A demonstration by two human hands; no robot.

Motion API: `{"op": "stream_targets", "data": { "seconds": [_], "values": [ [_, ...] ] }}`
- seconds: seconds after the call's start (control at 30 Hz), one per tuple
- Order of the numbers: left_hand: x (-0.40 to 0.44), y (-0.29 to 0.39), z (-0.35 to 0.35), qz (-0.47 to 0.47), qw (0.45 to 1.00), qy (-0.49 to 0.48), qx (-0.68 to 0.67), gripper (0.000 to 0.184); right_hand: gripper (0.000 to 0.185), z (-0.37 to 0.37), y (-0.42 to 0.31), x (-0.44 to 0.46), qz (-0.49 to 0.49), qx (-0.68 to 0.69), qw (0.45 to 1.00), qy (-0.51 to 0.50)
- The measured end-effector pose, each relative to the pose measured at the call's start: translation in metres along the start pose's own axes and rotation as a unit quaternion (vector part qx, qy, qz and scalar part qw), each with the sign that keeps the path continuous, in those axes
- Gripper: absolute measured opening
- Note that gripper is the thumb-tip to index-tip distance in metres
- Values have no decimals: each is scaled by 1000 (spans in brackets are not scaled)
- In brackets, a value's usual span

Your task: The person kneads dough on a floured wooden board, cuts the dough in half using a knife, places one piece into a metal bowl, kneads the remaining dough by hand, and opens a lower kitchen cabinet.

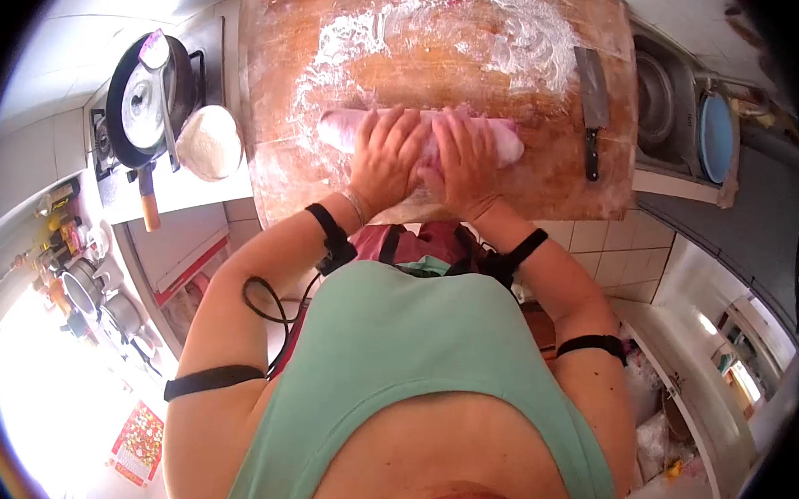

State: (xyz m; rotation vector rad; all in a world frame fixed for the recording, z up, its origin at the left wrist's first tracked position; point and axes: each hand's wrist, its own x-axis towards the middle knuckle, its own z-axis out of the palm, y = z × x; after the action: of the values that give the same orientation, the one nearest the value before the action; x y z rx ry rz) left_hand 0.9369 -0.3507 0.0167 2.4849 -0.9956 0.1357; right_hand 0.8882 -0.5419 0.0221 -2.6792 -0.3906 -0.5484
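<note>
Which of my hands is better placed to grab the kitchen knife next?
Probably your right hand: it rests on the dough roll, on the side nearer the kitchen knife, whose black handle points back toward you. Your left hand, also on the dough roll, is farther away.

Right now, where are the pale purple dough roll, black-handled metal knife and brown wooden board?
Pale purple dough roll (340, 132), head view: its uncovered end at picture left.
Black-handled metal knife (594, 111), head view: the blade, near the handle.
Brown wooden board (556, 160), head view: bare wood beside the knife.
</note>
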Motion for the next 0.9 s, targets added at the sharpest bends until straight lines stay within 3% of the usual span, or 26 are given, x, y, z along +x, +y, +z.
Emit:
{"op": "stream_targets", "data": {
  "seconds": [0.07,0.2,0.27,0.33,0.47,0.57,0.6,0.67,0.7,0.77,0.8,0.9],
  "values": [
    [-14,-6,15,15,1000,20,16,67,62,17,3,-12,0,8,1000,4],
    [36,-36,30,-15,998,43,35,58,57,53,34,23,22,25,998,52],
    [67,-49,37,-89,991,0,105,50,42,61,49,58,38,9,996,86],
    [109,-60,31,-183,980,-51,68,45,28,67,62,92,125,14,992,29],
    [142,-75,20,-212,977,-26,29,55,38,76,79,118,160,-18,987,-15],
    [134,-81,8,-273,942,-160,-110,56,41,61,63,96,144,72,987,-26],
    [125,-68,0,-274,942,-158,-109,56,41,46,52,89,142,72,987,-25],
    [94,-24,-24,-170,965,-154,130,51,46,3,23,69,157,110,972,-133],
    [70,-16,-19,-130,983,-115,62,47,46,-3,15,58,157,110,973,-130],
    [21,-3,-6,-46,998,-29,-18,46,53,1,3,23,14,77,996,38],
    [4,2,-7,0,999,17,-27,48,53,3,-6,3,14,77,996,39],
    [-31,5,3,3,1000,1,10,61,60,15,-12,-20,-5,48,999,-7]
  ]
}}
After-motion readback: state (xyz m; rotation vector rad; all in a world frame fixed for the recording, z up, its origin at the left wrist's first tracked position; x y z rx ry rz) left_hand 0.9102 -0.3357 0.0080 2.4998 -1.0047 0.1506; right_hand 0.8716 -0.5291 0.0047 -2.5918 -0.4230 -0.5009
